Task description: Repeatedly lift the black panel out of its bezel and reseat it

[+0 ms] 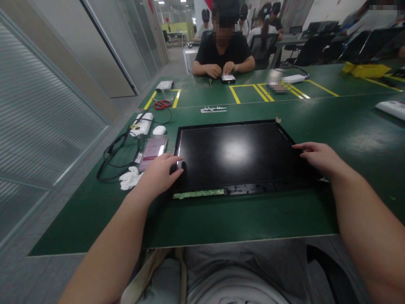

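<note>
Black panel (209, 158) between 2 hands: left hand (160, 172), fingers parted, at one edge; right hand (320, 157), half-curled, opposite; can't tell either's grip.

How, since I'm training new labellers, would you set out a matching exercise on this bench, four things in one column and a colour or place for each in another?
1. Panel
2. Scissors
3. Circuit strip
4. Phone

A. Red-handled
B. Pinkish display
C. Black, between left hand and right hand
D. Green, by the panel's near edge

Pairs: 1-C, 2-A, 3-D, 4-B
</note>
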